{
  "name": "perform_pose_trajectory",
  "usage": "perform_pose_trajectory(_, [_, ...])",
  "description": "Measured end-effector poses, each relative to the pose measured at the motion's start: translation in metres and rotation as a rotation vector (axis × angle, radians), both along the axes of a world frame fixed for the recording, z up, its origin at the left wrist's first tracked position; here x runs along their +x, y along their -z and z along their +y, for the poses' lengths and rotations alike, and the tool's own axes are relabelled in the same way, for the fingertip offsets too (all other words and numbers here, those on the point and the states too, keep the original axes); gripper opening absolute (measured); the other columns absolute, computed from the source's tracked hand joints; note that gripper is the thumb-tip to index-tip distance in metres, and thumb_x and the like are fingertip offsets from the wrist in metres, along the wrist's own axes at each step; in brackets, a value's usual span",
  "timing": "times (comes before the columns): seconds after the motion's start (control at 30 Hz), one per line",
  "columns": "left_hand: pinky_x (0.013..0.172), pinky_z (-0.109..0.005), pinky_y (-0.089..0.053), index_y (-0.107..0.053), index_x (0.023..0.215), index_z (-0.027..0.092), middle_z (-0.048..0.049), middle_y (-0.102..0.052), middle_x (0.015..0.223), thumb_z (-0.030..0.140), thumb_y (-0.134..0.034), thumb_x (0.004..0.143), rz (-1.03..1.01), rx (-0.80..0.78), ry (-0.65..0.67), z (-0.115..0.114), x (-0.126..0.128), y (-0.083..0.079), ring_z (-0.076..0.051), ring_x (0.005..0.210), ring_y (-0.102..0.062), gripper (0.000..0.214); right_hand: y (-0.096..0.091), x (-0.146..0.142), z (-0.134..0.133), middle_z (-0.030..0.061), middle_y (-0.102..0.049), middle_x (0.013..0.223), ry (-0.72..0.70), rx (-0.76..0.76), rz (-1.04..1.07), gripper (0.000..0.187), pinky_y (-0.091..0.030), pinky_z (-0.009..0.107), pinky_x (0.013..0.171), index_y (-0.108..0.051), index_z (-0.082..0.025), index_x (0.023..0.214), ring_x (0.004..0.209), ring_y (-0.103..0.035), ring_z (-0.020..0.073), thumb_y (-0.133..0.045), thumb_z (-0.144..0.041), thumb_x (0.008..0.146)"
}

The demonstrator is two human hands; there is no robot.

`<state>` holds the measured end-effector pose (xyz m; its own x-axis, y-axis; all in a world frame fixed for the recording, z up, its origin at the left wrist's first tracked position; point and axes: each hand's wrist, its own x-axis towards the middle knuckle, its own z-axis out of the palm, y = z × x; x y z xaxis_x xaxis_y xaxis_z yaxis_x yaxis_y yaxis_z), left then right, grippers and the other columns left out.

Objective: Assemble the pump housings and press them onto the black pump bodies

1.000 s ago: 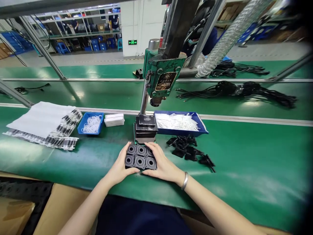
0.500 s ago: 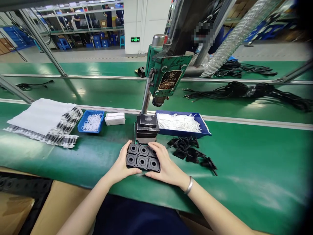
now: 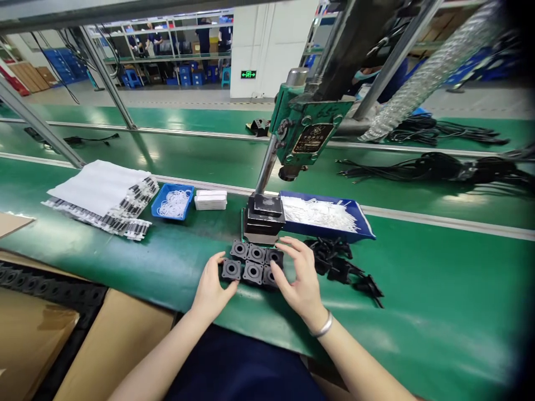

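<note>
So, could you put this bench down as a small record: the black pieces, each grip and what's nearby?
Black pieces: six, in two rows of three; the front-left piece stands apart from its row neighbour
Left grip: bare hand, curved about the front-left piece; firmness of hold unclear
Right grip: bare hand, spread open at the rows' right end
Behind the pieces: green machine above a black base
Right of the base: blue tray of white strips
Left of the base: white stack, blue box of white loops
</note>
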<state>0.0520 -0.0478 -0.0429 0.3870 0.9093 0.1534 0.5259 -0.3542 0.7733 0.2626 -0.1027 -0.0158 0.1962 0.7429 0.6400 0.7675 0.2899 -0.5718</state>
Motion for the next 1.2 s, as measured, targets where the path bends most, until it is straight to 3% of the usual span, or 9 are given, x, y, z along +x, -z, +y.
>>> perform_pose_trajectory(0.13, [0.096,-0.043,-0.052,-0.053,0.113,0.023,-0.0079,-0.059,0.111,0.019,-0.059,0.081,0.029,0.097,-0.040,0.013,-0.041,-0.036,-0.026,0.111,-0.059,0.032,0.011,0.010,0.000,0.0123,-0.056,0.119,0.118,0.071,0.035,0.026,-0.045,0.053,0.098,-0.056,-0.023,0.118,0.113,-0.054,0.0287,-0.057,-0.022,0.092])
perform_pose_trajectory(0.27, [0.106,-0.049,-0.043,-0.054,0.127,0.023,-0.0116,-0.059,0.125,0.012,-0.048,0.091,0.425,0.483,0.058,0.032,-0.082,-0.079,-0.029,0.121,-0.055,0.038,0.019,0.017,0.005,0.0114,-0.058,0.111,0.163,0.079,0.087,0.018,-0.047,0.051,0.095,-0.059,-0.021,0.110,0.107,-0.056,0.0272,-0.056,-0.024,0.093])
perform_pose_trajectory(0.37, [0.100,-0.045,-0.046,-0.061,0.120,0.017,-0.0149,-0.065,0.119,0.002,-0.039,0.091,0.759,0.491,0.424,0.036,-0.086,-0.077,-0.030,0.119,-0.058,0.039,0.022,0.019,0.010,0.0105,-0.059,0.107,0.163,0.082,0.120,0.014,-0.048,0.049,0.093,-0.060,-0.020,0.105,0.104,-0.058,0.0262,-0.056,-0.025,0.093])
perform_pose_trajectory(0.43, [0.097,-0.041,-0.048,-0.064,0.116,0.015,-0.0157,-0.067,0.117,0.001,-0.038,0.091,0.817,0.449,0.533,0.037,-0.084,-0.065,-0.029,0.117,-0.060,0.038,0.023,0.019,0.012,0.0102,-0.060,0.106,0.161,0.081,0.133,0.013,-0.049,0.048,0.092,-0.060,-0.020,0.103,0.103,-0.058,0.0258,-0.056,-0.024,0.092])
perform_pose_trajectory(0.53, [0.096,-0.041,-0.049,-0.064,0.115,0.016,-0.0146,-0.069,0.111,0.005,-0.039,0.093,0.720,0.402,0.444,0.042,-0.090,-0.053,-0.028,0.114,-0.062,0.035,0.023,0.020,0.010,0.0101,-0.060,0.104,0.162,0.089,0.144,0.011,-0.049,0.047,0.091,-0.061,-0.020,0.102,0.102,-0.058,0.0256,-0.056,-0.023,0.092])
perform_pose_trajectory(0.67, [0.098,-0.045,-0.049,-0.060,0.116,0.018,-0.0127,-0.069,0.109,0.011,-0.046,0.092,0.575,0.397,0.258,0.052,-0.109,-0.067,-0.027,0.109,-0.064,0.029,0.022,0.020,0.006,0.0097,-0.061,0.103,0.172,0.087,0.153,0.010,-0.050,0.046,0.089,-0.061,-0.021,0.100,0.099,-0.059,0.0254,-0.056,-0.022,0.092])
perform_pose_trajectory(0.8, [0.102,-0.044,-0.047,-0.054,0.114,0.021,-0.0137,-0.060,0.131,0.025,-0.070,0.083,-0.030,0.075,-0.023,0.037,-0.102,-0.077,-0.029,0.127,-0.056,0.035,0.021,0.018,0.008,0.0088,-0.061,0.102,0.146,0.092,0.141,0.010,-0.050,0.045,0.088,-0.061,-0.021,0.100,0.098,-0.059,0.0247,-0.057,-0.020,0.091])
perform_pose_trajectory(0.93, [0.099,-0.039,-0.048,-0.054,0.107,0.020,-0.0171,-0.059,0.135,0.025,-0.079,0.074,-0.358,-0.323,-0.042,0.015,-0.073,-0.062,-0.032,0.137,-0.047,0.042,0.021,0.017,0.010,0.0083,-0.061,0.100,0.118,0.100,0.120,0.010,-0.049,0.044,0.088,-0.061,-0.020,0.099,0.096,-0.059,0.0241,-0.058,-0.018,0.090])
perform_pose_trajectory(1.2, [0.113,-0.045,-0.035,-0.051,0.107,0.023,-0.0111,-0.063,0.126,0.020,-0.075,0.080,-0.440,-0.325,0.069,0.013,-0.048,-0.051,-0.028,0.145,-0.035,0.037,0.020,0.018,0.008,0.0083,-0.061,0.101,0.122,0.077,0.122,0.010,-0.049,0.044,0.087,-0.061,-0.020,0.100,0.096,-0.059,0.0240,-0.057,-0.017,0.091])
